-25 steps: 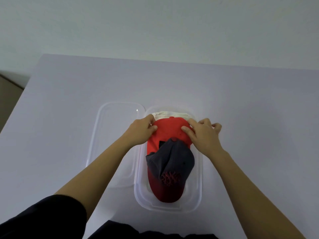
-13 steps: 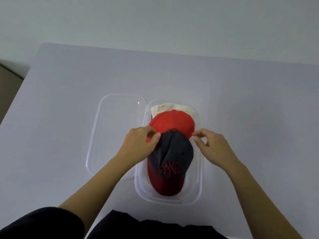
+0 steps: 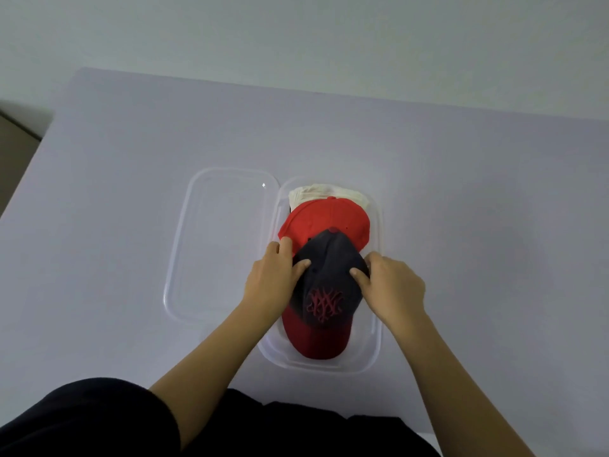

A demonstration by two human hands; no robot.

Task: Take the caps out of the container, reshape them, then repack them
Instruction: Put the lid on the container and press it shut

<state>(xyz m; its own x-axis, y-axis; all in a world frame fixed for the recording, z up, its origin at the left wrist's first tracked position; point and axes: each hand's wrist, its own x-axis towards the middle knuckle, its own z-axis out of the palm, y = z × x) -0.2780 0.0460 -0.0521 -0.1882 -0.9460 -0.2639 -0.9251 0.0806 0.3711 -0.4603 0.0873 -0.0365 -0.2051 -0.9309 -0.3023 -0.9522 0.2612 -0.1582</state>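
I see a clear plastic container (image 3: 377, 341) on the pale table (image 3: 461, 192), with its clear lid (image 3: 224, 245) lying flat just beside it on my left, the two touching along one edge. Three caps are stacked inside the container. On top, nearest me, is the navy cap (image 3: 329, 275) with a red brim and red stitched logo; under it, further back, sits the red cap (image 3: 326, 216), and behind that a white cap (image 3: 326, 192) shows only its far edge against the back wall of the container.

My left hand (image 3: 273, 278) grips the left side of the navy cap's crown, thumb on top of the fabric and fingers curled at its edge. My right hand (image 3: 389, 285) mirrors it on the right side, thumb pressed on the crown, fingers wrapped under the edge. Both hands pinch the navy cap between them, which rests on the stack
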